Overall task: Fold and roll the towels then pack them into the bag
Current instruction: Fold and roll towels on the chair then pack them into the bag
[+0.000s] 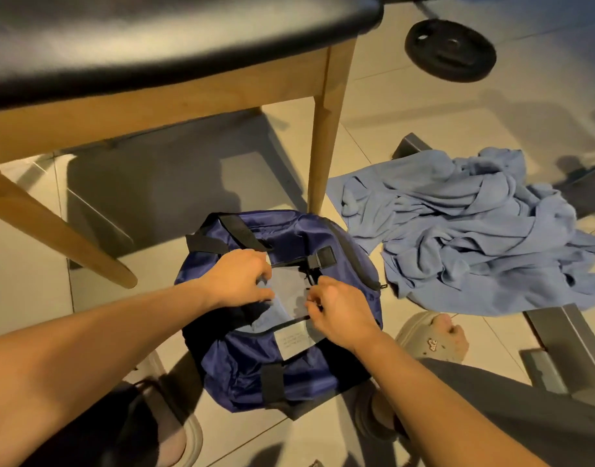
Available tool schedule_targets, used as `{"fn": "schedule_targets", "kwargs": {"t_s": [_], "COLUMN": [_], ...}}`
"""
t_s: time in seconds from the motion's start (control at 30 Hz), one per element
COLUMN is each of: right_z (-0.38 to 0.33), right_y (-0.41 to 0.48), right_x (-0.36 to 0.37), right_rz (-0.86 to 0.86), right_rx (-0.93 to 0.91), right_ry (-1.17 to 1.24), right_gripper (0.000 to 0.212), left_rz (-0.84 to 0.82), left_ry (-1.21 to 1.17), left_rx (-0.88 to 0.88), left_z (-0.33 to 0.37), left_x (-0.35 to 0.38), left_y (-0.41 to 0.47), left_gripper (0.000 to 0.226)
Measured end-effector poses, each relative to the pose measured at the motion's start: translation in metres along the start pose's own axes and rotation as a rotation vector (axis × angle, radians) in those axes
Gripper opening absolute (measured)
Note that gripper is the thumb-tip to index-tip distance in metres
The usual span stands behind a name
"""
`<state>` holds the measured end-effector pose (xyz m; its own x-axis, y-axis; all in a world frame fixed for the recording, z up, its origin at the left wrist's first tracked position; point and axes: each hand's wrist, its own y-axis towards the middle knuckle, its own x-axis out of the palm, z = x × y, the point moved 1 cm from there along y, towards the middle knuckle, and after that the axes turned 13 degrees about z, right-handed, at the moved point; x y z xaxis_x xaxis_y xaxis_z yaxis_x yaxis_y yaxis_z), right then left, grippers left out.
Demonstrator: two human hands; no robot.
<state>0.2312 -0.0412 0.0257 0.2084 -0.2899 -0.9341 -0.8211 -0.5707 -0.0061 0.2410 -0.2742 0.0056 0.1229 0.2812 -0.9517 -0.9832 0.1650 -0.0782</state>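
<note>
A navy blue bag [249,372] with black straps sits on the tiled floor between my feet. Its top is partly open, showing a pale lining. My left hand [237,279] grips the left edge of the opening with curled fingers. My right hand [340,311] pinches the black zipper edge on the right side of the opening. A heap of crumpled light blue towels [474,237] lies on the floor to the right of the bag, unfolded.
A bench with a black padded top [154,45] and wooden legs [326,136] stands just behind the bag. A black weight plate [451,50] lies at the far right. Grey metal bars [559,335] rest on the floor near the towels.
</note>
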Motion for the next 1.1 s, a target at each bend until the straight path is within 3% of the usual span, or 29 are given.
{"fn": "schedule_targets", "kwargs": {"t_s": [0.13, 0.27, 0.33, 0.47, 0.6, 0.77, 0.8, 0.87, 0.93, 1.0, 1.1], "right_z": [0.044, 0.128, 0.175, 0.25, 0.3, 0.323, 0.326, 0.333, 0.334, 0.331, 0.308], "right_y": [0.016, 0.032, 0.035, 0.046, 0.06, 0.059, 0.06, 0.065, 0.071, 0.074, 0.075], "right_x": [-0.045, -0.067, -0.075, -0.091, -0.104, -0.121, -0.128, -0.143, -0.161, -0.171, -0.171], "right_rz": [0.233, 0.273, 0.236, 0.136, -0.104, -0.143, -0.117, -0.082, -0.104, -0.151, -0.17], "right_rx": [0.174, 0.373, 0.414, 0.441, 0.419, 0.249, 0.243, 0.301, 0.386, 0.404, 0.352], "right_ry": [0.08, -0.079, -0.181, -0.282, -0.405, -0.62, -0.588, -0.433, -0.231, -0.102, 0.031], "right_gripper": [0.026, 0.026, 0.019, 0.04, 0.056, 0.01, 0.002, 0.023, 0.024, 0.02, 0.042], "left_rz": [0.247, 0.437, 0.405, 0.232, 0.047, 0.008, 0.02, 0.037, 0.034, 0.033, 0.069], "left_ry": [-0.089, -0.194, -0.208, -0.257, -0.336, -0.33, -0.364, -0.526, -0.745, -0.895, -1.002], "left_rx": [0.052, 0.139, 0.176, 0.124, -0.003, -0.201, -0.24, -0.322, -0.375, -0.378, -0.291], "left_z": [0.037, 0.095, 0.12, 0.167, 0.212, 0.247, 0.248, 0.241, 0.231, 0.221, 0.21], "left_x": [-0.017, -0.023, -0.016, 0.02, 0.072, 0.112, 0.113, 0.104, 0.081, 0.046, -0.012], "left_y": [0.035, 0.086, 0.116, 0.177, 0.229, 0.251, 0.254, 0.257, 0.259, 0.258, 0.255], "left_gripper": [0.027, 0.012, 0.011, 0.02, 0.04, 0.041, 0.044, 0.041, 0.03, 0.022, 0.018]}}
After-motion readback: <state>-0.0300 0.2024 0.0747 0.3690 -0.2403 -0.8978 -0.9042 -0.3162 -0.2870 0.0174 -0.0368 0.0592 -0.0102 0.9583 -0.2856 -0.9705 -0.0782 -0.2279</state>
